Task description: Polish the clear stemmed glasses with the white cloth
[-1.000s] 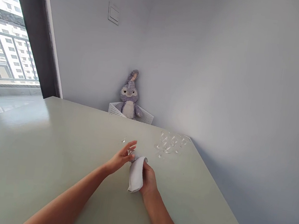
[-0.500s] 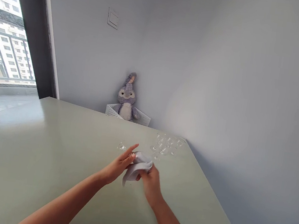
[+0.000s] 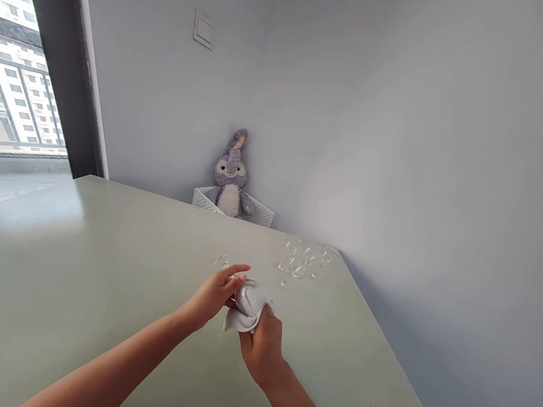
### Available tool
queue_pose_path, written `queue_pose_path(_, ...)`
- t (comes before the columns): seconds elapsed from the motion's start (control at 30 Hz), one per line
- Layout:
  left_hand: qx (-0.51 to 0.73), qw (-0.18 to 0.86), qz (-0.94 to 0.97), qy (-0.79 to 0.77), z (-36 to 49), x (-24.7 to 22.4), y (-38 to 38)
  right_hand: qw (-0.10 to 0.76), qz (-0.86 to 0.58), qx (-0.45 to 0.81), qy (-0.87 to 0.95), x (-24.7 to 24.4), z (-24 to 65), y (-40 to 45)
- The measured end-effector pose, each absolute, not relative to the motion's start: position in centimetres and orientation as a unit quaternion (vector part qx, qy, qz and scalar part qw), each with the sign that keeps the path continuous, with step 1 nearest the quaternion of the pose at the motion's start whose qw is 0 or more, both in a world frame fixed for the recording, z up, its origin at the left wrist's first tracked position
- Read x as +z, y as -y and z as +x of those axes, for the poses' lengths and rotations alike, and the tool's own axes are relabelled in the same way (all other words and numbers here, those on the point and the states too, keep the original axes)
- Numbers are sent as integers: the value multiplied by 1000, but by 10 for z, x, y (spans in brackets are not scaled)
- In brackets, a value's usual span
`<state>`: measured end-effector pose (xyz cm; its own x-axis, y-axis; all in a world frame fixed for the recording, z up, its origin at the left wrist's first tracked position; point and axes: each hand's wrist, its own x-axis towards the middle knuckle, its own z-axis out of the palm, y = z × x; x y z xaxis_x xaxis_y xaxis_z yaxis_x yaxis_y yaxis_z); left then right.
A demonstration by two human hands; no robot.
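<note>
Since half a second ago, the white cloth (image 3: 246, 318) had changed its shape. Before, a loose flap of it hung down, and now it was all bunched up in a soft, round lump. The right hand (image 3: 262, 344) had dropped a little lower and closer to the person. Its thumb and fingers were squeezed tight on the cloth.

The left hand (image 3: 215, 295) had its thumb and fingers closed around a small drinking glass (image 3: 225, 265), with the pointing finger sticking out almost straight. That glass was tipped on its side, held above the table (image 3: 141, 266) in front of the person. It was clear and thin, so you could see right through it. Its round foot poked out past the left hand, the middle was hidden behind the fingers, and the other end was at the cloth. I cannot tell if the cloth was tucked inside the cup part or just wrapped around it.

More clear glasses (image 3: 298, 261) with round feet stood close together near the far right corner of the table. They had shiny rims and looked much like the one being held.
</note>
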<state>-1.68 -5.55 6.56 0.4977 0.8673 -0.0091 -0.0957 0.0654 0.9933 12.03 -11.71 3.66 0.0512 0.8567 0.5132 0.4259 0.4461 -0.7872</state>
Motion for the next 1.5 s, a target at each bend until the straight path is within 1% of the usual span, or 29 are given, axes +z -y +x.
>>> queue_pose_path(0.07,375,595,629,-331,-18,62,56,581,-486,340,557,43,120,114)
queue_pose_path(0.13,410,518,690,-297,-19,60,57,613,-454,488,424,51,117,113)
queue_pose_path(0.2,439,466,721,-264,-20,61,60,622,-418,568,340,54,112,114)
queue_pose_path(0.23,439,466,724,-259,-20,62,61,625,-412,575,330,53,109,115)
queue_pose_path(0.3,412,508,706,-271,-20,63,63,622,-438,524,384,47,104,119)
queue_pose_path(0.4,371,581,662,-293,-18,61,65,595,-492,317,550,33,104,123)
queue_pose_path(0.43,365,583,660,-302,-19,58,65,578,-497,254,595,30,106,123)
queue_pose_path(0.47,360,563,674,-315,-20,55,64,564,-498,214,623,28,110,122)
queue_pose_path(0.5,357,519,702,-332,-22,52,63,553,-504,203,632,28,114,120)
queue_pose_path(0.53,358,452,738,-351,-25,48,61,548,-518,218,620,29,119,117)
queue_pose_path(0.63,364,190,835,-368,-36,40,52,564,-558,334,508,36,134,110)
queue_pose_path(0.7,354,55,874,-328,-42,39,47,577,-537,428,443,41,142,107)
queue_pose_path(0.77,320,-14,906,-277,-44,41,42,578,-496,506,405,44,148,106)
queue_pose_path(0.83,278,-34,928,-246,-41,43,40,560,-468,558,394,48,154,107)
queue_pose_path(0.93,246,-7,938,-244,-35,47,41,512,-449,566,464,60,163,110)
queue_pose_path(1.0,256,50,932,-251,-34,50,43,463,-440,548,540,73,170,112)
queue_pose_path(1.07,277,138,918,-248,-36,53,44,411,-431,539,596,86,180,114)
queue_pose_path(1.13,282,242,895,-245,-41,56,45,380,-428,532,624,94,193,115)
queue_pose_path(1.2,263,345,859,-271,-47,57,44,397,-448,499,627,94,207,114)
queue_pose_path(1.27,249,420,810,-325,-52,54,40,464,-495,421,603,91,220,114)
queue_pose_path(1.3,250,442,785,-356,-53,53,38,498,-522,361,591,89,222,114)
queue_pose_path(1.33,256,454,763,-383,-53,51,37,520,-544,291,590,88,222,115)
queue_pose_path(1.37,263,459,747,-404,-53,49,35,523,-557,217,608,87,219,116)
queue_pose_path(1.4,268,462,736,-417,-51,47,34,500,-556,147,647,87,212,118)
queue_pose_path(1.43,268,463,731,-424,-49,46,34,455,-539,82,704,87,202,120)
queue_pose_path(1.5,257,452,742,-423,-44,43,37,335,-468,-22,818,86,178,120)
